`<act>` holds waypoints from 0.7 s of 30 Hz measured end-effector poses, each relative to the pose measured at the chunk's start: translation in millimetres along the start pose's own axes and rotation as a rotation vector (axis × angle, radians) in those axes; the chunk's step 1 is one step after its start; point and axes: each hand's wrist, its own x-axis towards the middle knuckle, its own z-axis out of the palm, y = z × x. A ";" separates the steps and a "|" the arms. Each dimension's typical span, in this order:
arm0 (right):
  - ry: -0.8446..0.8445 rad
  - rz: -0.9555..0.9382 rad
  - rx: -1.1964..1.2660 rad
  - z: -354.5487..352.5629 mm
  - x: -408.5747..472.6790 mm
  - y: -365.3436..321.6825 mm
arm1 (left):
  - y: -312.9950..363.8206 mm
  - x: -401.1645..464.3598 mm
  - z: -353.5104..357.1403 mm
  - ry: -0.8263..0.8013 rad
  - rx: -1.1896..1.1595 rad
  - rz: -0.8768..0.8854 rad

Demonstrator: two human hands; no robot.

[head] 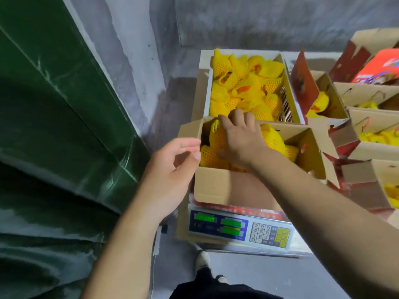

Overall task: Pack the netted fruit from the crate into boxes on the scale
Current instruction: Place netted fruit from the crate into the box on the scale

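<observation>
A cardboard box (226,186) stands on the digital scale (239,228), partly filled with fruit in yellow foam nets (273,138). My right hand (239,140) reaches into the box from the right and lies palm down on the netted fruit at its left side, fingers spread toward the far wall. My left hand (172,162) hovers just outside the box's left wall, fingers loosely curled, holding nothing. Behind the box sits the crate (204,83), lined with cardboard and heaped with more netted fruit (246,87).
To the right stand several open cardboard boxes (367,130) with red flaps, some holding netted fruit, and a red printed box (380,67) at the back. A green tarpaulin (54,126) fills the left. Grey concrete wall behind, and my shoe (203,261) on the floor.
</observation>
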 end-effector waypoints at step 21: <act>-0.133 0.199 1.544 -33.5 4.8 59.0 | 1.1 103.7 75.6 -0.125 -0.559 -0.309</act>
